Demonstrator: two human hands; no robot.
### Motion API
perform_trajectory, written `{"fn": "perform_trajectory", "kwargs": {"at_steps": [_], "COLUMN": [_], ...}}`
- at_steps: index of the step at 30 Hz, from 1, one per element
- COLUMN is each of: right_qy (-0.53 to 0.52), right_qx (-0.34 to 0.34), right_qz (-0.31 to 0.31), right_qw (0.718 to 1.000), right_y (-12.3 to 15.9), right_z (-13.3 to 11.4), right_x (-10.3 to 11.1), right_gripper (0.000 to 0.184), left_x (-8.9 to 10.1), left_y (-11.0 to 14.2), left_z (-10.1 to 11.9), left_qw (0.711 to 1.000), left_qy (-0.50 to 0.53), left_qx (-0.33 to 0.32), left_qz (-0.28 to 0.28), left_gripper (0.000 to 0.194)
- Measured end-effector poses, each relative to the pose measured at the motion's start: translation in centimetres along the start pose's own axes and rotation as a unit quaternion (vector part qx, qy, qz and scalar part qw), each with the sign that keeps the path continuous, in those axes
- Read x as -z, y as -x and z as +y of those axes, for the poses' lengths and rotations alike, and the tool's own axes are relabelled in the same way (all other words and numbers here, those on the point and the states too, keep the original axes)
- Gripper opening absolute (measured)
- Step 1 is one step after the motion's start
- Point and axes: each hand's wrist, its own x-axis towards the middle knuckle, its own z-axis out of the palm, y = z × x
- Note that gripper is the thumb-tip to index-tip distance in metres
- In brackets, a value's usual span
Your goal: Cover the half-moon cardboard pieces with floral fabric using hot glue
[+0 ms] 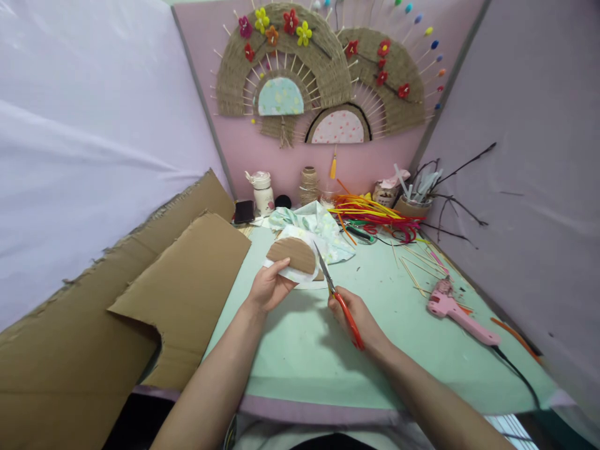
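My left hand (270, 286) grips a half-round piece of cardboard (295, 253) with white fabric (307, 236) showing around its edge, the thumb lying on the brown face. In my right hand (354, 315) are scissors (344, 306) with red handles, their blades pointing up and away beside the right edge of the fabric. The blades look nearly closed; whether they touch the fabric I cannot tell. Behind the piece lies a crumpled patterned cloth (323, 222) in pale green and white.
Large cardboard sheets (197, 269) lean along the left. A pink glue gun (462, 315) with a black cord lies at right near thin sticks (415, 275). Red and yellow pipe cleaners (375, 212), a twine spool (309, 184), a white bottle (262, 194) and branches (452, 200) stand at the back.
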Motion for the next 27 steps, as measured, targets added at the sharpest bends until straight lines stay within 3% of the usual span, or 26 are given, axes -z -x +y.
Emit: {"fn": "perform_trajectory", "kwargs": {"at_steps": [13,20,27], "right_qy": [0.04,0.06,0.079], "right_qx": [-0.012,-0.004,0.021], "right_qz": [0.037,0.033,0.003], "right_qw": [0.998,0.998,0.997], "right_y": [-0.43,-0.48,-0.28], "right_z": [0.43,0.8,0.69], "right_x": [0.13,0.21,0.38], "right_gripper": [0.024,0.022,0.025], "left_x": [0.39,0.63,0.43], "left_y": [-0.07,-0.42,-0.2], "left_z": [0.51,0.68,0.76], "left_qw": [1.0,0.999,0.999], "left_qy": [-0.002,0.016,-0.004], "left_qx": [-0.008,-0.004,0.008], "left_qz": [0.01,0.046,0.044], "left_gripper": [0.054,0.04,0.038]}}
